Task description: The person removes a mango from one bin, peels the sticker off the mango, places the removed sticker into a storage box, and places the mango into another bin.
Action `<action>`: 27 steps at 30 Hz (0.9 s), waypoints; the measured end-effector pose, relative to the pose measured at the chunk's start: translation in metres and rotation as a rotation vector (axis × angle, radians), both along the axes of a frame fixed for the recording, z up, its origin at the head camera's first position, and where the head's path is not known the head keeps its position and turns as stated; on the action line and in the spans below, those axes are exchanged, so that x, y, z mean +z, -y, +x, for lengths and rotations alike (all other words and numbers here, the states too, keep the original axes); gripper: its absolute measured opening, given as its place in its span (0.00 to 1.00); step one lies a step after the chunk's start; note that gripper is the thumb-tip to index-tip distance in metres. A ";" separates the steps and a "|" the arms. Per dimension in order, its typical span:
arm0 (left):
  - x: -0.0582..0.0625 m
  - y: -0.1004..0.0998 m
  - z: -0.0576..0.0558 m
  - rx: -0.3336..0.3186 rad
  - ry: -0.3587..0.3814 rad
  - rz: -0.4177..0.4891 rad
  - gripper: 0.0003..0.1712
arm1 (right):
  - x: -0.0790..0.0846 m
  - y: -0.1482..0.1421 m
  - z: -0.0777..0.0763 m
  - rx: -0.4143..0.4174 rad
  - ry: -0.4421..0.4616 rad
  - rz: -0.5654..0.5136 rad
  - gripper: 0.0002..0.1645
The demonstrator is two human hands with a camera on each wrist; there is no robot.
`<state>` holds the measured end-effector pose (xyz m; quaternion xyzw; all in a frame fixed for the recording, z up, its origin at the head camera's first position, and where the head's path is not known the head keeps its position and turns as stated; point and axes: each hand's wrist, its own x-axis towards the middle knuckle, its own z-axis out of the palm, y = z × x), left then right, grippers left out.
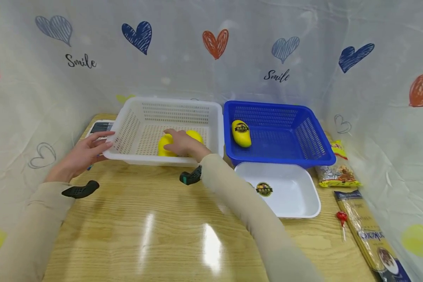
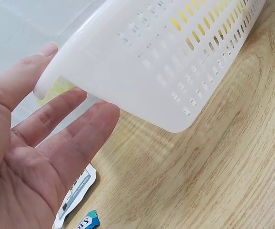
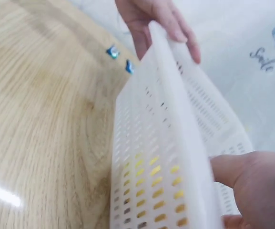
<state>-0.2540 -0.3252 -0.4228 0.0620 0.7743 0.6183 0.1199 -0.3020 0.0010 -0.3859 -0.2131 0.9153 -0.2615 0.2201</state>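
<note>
My left hand (image 1: 82,154) grips the left end rim of the white plastic basket (image 1: 169,160); in the left wrist view its thumb lies over the rim, fingers beneath. That end of the basket is tilted up off the table. Inside the basket, near its front wall, lie two yellow mangoes. My right hand (image 1: 183,143) reaches over the front rim, thumb and fingers around the left mango (image 1: 163,151). The other mango (image 1: 196,135) lies just behind this hand. In the right wrist view the basket wall (image 3: 147,143) hides most of the fruit; yellow shows through its slots.
A blue basket (image 1: 278,152) on the right holds a mango (image 1: 241,134) with a label. In front of it stands a white tray (image 1: 292,196) bearing a sticker. Further right lie a snack bag (image 1: 338,168), a noodle pack (image 1: 370,235) and a red lollipop (image 1: 342,216). Small packets (image 2: 77,195) lie by the left hand.
</note>
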 end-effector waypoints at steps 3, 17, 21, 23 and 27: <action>0.001 -0.001 -0.001 -0.007 -0.003 0.004 0.29 | 0.009 -0.015 0.008 -0.003 -0.014 -0.045 0.38; -0.003 0.000 0.001 -0.044 -0.039 0.073 0.24 | 0.027 -0.142 0.131 0.035 -0.020 -0.499 0.27; -0.001 -0.001 0.003 -0.034 -0.064 0.016 0.25 | 0.025 -0.173 0.152 -0.040 0.023 -0.504 0.27; -0.001 -0.001 0.003 -0.039 -0.079 -0.014 0.25 | 0.025 -0.185 0.155 -0.077 0.038 -0.509 0.27; -0.001 -0.002 0.003 -0.047 -0.084 -0.042 0.26 | 0.027 -0.205 0.145 -0.167 0.024 -0.518 0.27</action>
